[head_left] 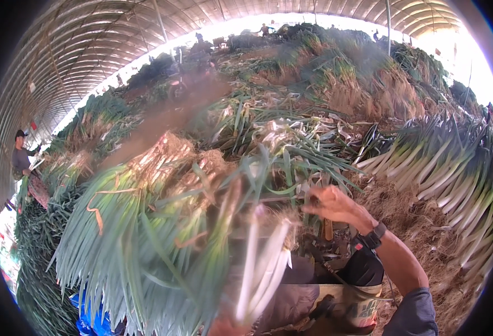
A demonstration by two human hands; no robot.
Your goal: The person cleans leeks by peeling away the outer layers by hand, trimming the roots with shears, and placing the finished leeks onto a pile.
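Note:
At the lower edge, my left hand [228, 326] is blurred and partly cut off. It grips a few green onions [266, 269], their white stalks slanting up to pale roots at the top. My right hand [336, 205], with a dark watch on its wrist, is raised just right of those roots. Its fingers are curled; whether anything small lies in them is hidden. Below it stands a short wooden piece [327, 229]. A large pile of untrimmed green onions [140, 235], green leaves hanging toward me, fills the left beside my left hand.
Cleaned green onions [442, 168] lie in a long row at the right, beside brown root waste [403, 218]. Loose leaves [313, 154] are heaped ahead. Another person [23, 159] stands far left. A blue plastic bag [92, 316] shows at lower left.

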